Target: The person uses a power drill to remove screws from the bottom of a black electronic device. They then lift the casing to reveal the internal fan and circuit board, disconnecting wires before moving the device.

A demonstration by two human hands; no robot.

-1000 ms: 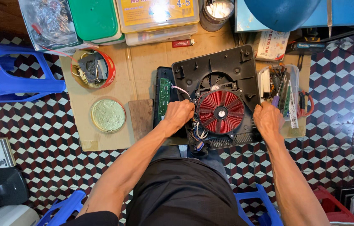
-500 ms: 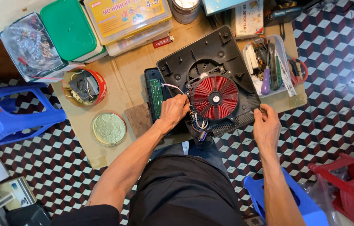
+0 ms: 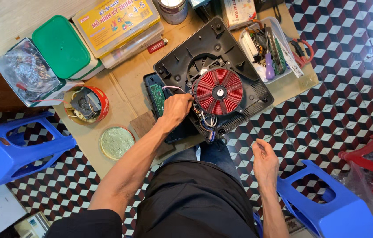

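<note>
The table (image 3: 133, 75) is crowded — boxes (image 3: 116, 24) far left, a tool tray (image 3: 270, 48) far right, the opened cooker (image 3: 215, 79) filling the middle. Bare cardboard shows only between the round lid (image 3: 116, 142) and the cooker. Near right, open floor (image 3: 327, 110) lies between table and blue stool (image 3: 327, 202) — room for the right hand (image 3: 265, 162).

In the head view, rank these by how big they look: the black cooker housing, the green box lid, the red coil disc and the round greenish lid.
Largest to smallest:
1. Black cooker housing
2. Green box lid
3. Red coil disc
4. Round greenish lid

All lie on the same cardboard-covered surface, so nearness hardly skews this.
</note>
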